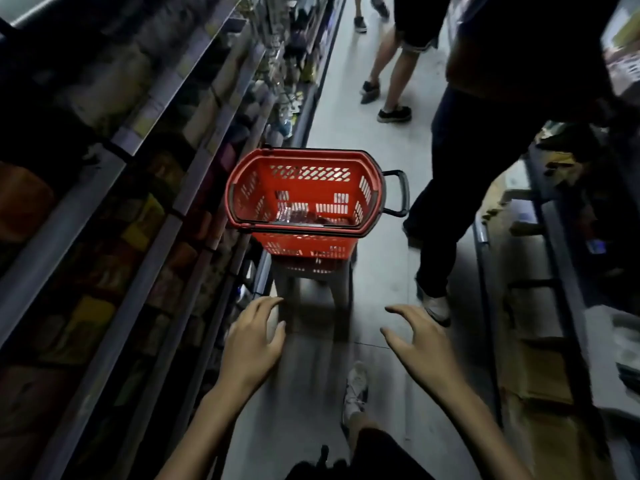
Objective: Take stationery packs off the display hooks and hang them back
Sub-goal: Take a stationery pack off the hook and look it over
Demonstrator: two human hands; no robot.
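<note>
Both hands are out in front with nothing in them: the left hand (254, 336) and the right hand (420, 341) hang palm-down over the aisle floor, fingers spread and loosely bent. I cannot pick out any stationery packs or hooks. If they are here, they are lost in the dark, smeared shelving (194, 88) along the left edge of the aisle. Something glossy (304, 218) lies along the near edge of the red basket (311, 155)'s floor, but I cannot tell what it is. Such packs should be light, flat and film-slick, so I would pinch the card top beside the hang-hole. A person in dark trousers (460, 188) blocks the right-hand shelves, and the stool (311, 289) under the basket is blurred.
</note>
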